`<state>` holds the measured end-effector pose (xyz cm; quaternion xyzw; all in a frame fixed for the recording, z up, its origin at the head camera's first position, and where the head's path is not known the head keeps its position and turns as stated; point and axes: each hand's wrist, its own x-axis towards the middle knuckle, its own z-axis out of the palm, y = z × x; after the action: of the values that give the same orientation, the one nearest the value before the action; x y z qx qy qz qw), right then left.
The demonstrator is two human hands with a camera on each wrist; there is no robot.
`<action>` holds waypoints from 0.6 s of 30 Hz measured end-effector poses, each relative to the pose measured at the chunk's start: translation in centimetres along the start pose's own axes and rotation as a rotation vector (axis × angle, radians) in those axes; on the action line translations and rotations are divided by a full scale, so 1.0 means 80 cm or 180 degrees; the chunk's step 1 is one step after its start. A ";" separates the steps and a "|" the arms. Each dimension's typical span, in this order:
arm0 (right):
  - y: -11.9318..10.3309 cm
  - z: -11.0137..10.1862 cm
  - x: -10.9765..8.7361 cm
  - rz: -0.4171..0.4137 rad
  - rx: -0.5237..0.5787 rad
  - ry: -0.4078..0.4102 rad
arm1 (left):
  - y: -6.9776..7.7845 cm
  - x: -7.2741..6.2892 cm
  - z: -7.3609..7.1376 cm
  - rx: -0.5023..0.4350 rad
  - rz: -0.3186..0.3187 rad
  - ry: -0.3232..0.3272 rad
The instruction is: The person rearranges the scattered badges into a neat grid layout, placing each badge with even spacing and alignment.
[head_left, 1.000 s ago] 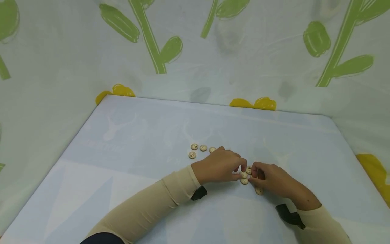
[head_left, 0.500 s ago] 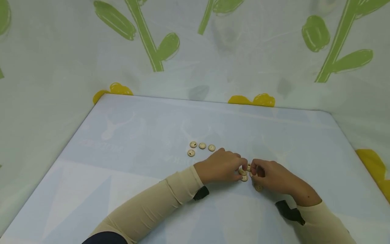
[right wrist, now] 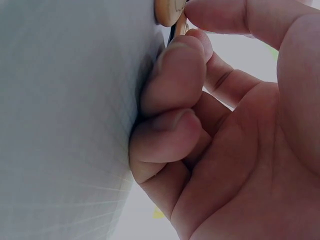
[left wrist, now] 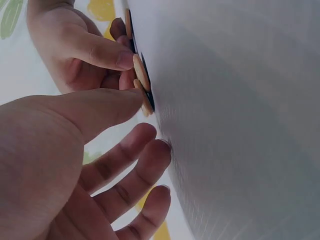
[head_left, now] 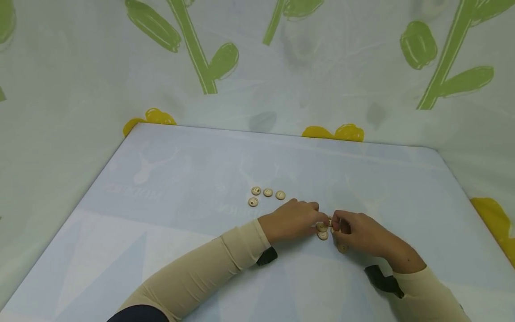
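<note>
Several small round wooden discs with dark printed marks lie on the table; their exact kind is too small to tell. My left hand (head_left: 291, 221) reaches to a wooden disc (head_left: 321, 226) that overlaps another disc (head_left: 322, 235). In the left wrist view, the left thumb (left wrist: 127, 102) touches a disc's edge, and the other fingers stay spread below, apart from it. My right hand (head_left: 366, 237) pinches a disc (right wrist: 180, 27) between thumb and index finger, mostly hidden. Its other fingers curl against the tabletop. One more disc (head_left: 342, 248) lies partly under the right hand.
Farther left, several loose discs (head_left: 268, 192) form a short bent row on the pale blue patterned table (head_left: 193, 170). A white wall covering with green leaves and yellow shapes (head_left: 350, 133) rises behind the table's far edge.
The left index finger and thumb have shifted slightly at the overlapping discs, and the upper disc has moved a little. My right hand stays nearly in place. The head view tilts slightly.
</note>
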<state>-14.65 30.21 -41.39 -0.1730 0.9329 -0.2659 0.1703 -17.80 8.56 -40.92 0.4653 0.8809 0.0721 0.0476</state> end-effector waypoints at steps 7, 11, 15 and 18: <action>-0.002 -0.002 0.000 0.0004 -0.0010 -0.0014 | -0.002 0.001 0.003 0.0026 0.0055 0.0054; -0.002 -0.002 0.000 0.0004 0.0002 0.0004 | -0.002 0.002 0.003 0.0024 0.0040 0.0063; -0.003 -0.001 0.000 0.0032 0.0031 -0.0050 | -0.002 0.002 0.003 0.0007 0.0055 0.0001; -0.004 -0.002 0.000 0.0044 -0.0003 -0.0026 | -0.002 0.002 0.002 -0.0009 0.0052 0.0038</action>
<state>-14.66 30.01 -41.12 -0.1677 0.9335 -0.2635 0.1759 -17.98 8.63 -41.13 0.4720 0.8772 0.0764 0.0424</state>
